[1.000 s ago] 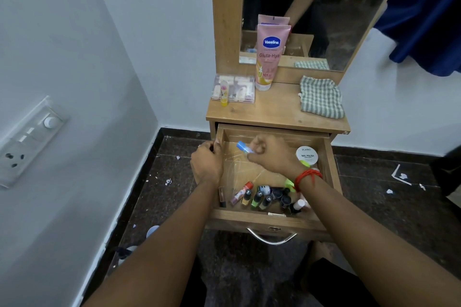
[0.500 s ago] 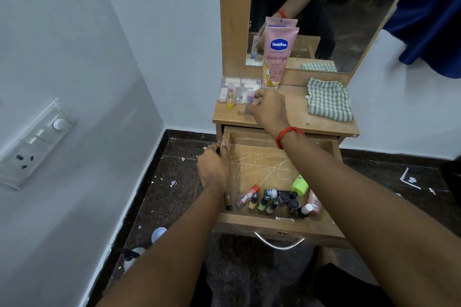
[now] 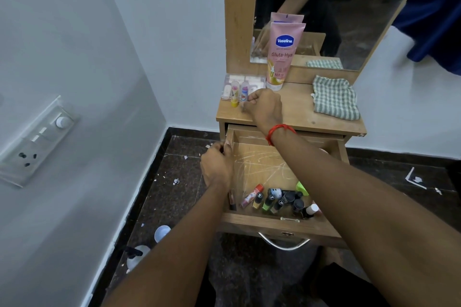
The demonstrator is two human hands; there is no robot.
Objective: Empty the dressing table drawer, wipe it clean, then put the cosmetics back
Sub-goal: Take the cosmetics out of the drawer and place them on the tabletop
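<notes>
- Wooden dressing table stands in the corner, its mirror rising at the back.
- Drawer hangs pulled out below the tabletop, with a scratched bare floor at the back and a metal handle at the front.
- Checked cloth lies crumpled on the tabletop, to the right of the drawer's line.
- Pink lotion tube stands upright against the mirror, above the drawer.
- Clear box sits at the tabletop's back left corner.
- Right hand reaches over the drawer to the tabletop's left part, fingers pinched on a small blue-capped tube held upright, just in front of the box.
- Left hand rests on the drawer's left wall, fingers curled over its rim.
- Red thread circles the right wrist.
- Yellow-based tube stands just left of the blue-capped one.
- Cosmetics remain in the drawer's front: small nail polish bottles lying clustered, a red-capped tube to their left, a green piece to their right.
</notes>
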